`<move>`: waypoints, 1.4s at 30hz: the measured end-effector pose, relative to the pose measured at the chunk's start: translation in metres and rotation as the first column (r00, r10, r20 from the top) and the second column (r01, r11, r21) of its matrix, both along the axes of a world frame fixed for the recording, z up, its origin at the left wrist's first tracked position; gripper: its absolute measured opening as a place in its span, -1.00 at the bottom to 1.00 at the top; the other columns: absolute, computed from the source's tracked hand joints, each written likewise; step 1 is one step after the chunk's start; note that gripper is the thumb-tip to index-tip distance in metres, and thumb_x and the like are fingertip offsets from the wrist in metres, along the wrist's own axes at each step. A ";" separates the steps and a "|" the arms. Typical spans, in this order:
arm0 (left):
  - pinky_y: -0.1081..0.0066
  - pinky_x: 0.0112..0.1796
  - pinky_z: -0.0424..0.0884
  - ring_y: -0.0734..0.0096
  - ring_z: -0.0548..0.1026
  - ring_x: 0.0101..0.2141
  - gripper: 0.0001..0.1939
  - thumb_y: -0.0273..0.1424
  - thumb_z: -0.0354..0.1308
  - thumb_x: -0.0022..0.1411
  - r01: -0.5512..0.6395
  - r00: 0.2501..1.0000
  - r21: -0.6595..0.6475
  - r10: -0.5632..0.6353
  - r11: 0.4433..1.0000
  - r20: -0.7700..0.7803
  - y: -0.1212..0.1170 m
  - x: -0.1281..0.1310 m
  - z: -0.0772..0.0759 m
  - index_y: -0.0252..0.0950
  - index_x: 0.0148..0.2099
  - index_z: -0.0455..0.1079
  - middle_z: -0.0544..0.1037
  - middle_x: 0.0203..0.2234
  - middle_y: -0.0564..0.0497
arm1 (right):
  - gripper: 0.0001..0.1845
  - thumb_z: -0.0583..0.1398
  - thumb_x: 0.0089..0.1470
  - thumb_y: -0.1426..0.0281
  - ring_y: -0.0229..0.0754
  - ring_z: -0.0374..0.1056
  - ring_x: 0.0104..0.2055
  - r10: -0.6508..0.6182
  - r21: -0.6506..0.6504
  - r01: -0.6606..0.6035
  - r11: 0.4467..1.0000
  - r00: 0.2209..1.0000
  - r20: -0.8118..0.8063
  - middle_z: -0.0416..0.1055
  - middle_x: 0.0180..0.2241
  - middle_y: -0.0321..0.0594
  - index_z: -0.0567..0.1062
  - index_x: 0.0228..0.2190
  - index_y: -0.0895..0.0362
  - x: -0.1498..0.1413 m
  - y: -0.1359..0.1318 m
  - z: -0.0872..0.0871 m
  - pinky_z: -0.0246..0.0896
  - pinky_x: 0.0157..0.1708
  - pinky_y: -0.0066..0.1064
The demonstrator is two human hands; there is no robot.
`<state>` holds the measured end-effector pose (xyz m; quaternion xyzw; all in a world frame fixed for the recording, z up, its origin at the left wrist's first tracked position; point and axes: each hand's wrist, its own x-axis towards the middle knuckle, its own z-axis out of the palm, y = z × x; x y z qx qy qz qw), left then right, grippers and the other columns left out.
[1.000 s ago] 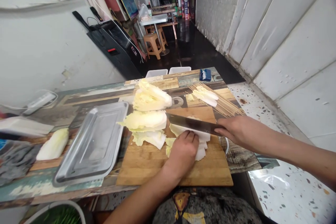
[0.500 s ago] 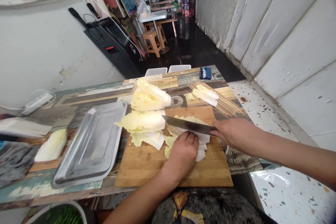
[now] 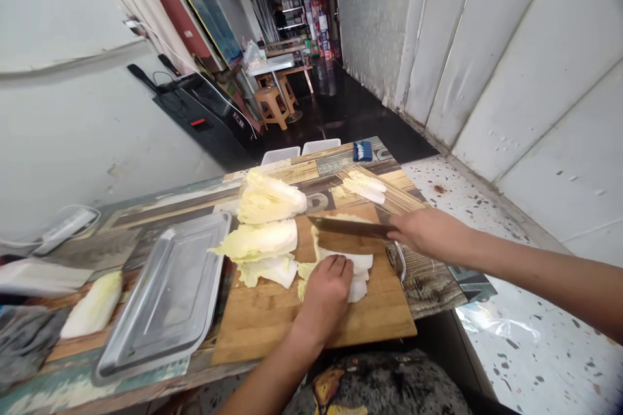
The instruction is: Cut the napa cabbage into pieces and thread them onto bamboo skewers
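On a wooden cutting board [image 3: 272, 324] lies a stack of white cabbage pieces [image 3: 357, 272]. My left hand [image 3: 325, 295] presses down on that stack with its fingers curled. My right hand [image 3: 428, 233] grips the handle of a cleaver [image 3: 348, 227], whose blade stands edge-down in the cabbage just beyond my left fingertips. More cabbage chunks [image 3: 260, 240] lie at the board's far left corner.
A metal tray [image 3: 165, 298] sits left of the board, with another cabbage piece [image 3: 92, 305] further left. Bamboo skewers [image 3: 389, 198] with cabbage on them lie behind the board. A blue box [image 3: 363, 151] and two white tubs [image 3: 299, 150] stand at the table's far edge.
The cleaver has come down into the cabbage stack and shifted slightly left. My left hand stays pressed on the stack. The camera view has tilted a little.
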<state>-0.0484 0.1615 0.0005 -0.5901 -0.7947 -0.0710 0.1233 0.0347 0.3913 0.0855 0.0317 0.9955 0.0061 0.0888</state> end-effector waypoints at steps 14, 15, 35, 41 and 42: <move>0.24 -0.07 0.44 0.22 0.49 -0.08 -0.70 -0.52 -0.01 0.33 -0.046 0.999 0.216 0.045 0.975 0.010 -0.039 -0.029 0.032 -0.32 0.07 0.38 0.54 -0.06 -0.17 | -0.57 -0.08 0.29 0.19 -0.04 0.43 -0.44 -0.138 -0.006 0.142 0.990 0.956 -0.258 0.49 -0.50 -0.10 0.46 -0.28 0.17 0.015 0.024 -0.011 0.09 -0.48 -0.35; 0.20 -0.07 0.43 0.18 0.49 -0.10 -0.72 -0.50 0.01 0.33 -0.120 0.992 0.182 0.123 0.976 -0.005 -0.046 -0.042 0.038 -0.33 0.04 0.41 0.55 -0.09 -0.18 | -0.56 -0.09 0.30 0.17 -0.04 0.43 -0.45 -0.127 -0.027 0.124 0.992 0.955 -0.268 0.49 -0.50 -0.10 0.46 -0.29 0.17 0.020 0.024 -0.014 0.10 -0.48 -0.35; 0.32 -0.10 0.40 0.17 0.53 -0.09 -0.63 -0.30 -0.09 0.34 -0.415 0.871 -0.192 0.450 0.889 0.198 -0.081 -0.135 0.055 -0.24 -0.07 0.53 0.59 -0.09 -0.08 | -0.56 -0.10 0.30 0.20 -0.02 0.45 -0.44 -0.143 -0.157 0.106 0.982 0.959 -0.246 0.50 -0.49 -0.09 0.45 -0.27 0.19 0.039 0.009 -0.036 0.17 -0.49 -0.33; 0.40 -0.11 0.43 0.25 0.56 -0.14 -0.66 -0.23 0.00 0.26 -0.505 0.795 -0.012 0.470 0.863 0.384 -0.093 -0.138 0.077 -0.25 -0.15 0.54 0.63 -0.16 -0.01 | -0.56 -0.11 0.31 0.19 -0.03 0.45 -0.43 -0.174 -0.200 0.126 0.972 0.954 -0.244 0.51 -0.47 -0.10 0.44 -0.29 0.17 0.041 0.009 -0.039 0.17 -0.47 -0.34; 0.40 -0.12 0.44 0.25 0.56 -0.15 -0.66 -0.23 0.00 0.26 -0.525 0.800 0.038 0.478 0.850 0.362 -0.093 -0.134 0.081 -0.26 -0.14 0.54 0.63 -0.17 -0.01 | -0.56 -0.10 0.31 0.18 -0.03 0.46 -0.41 -0.182 -0.206 0.134 0.969 0.954 -0.237 0.51 -0.46 -0.10 0.45 -0.28 0.17 0.041 0.010 -0.039 0.18 -0.47 -0.34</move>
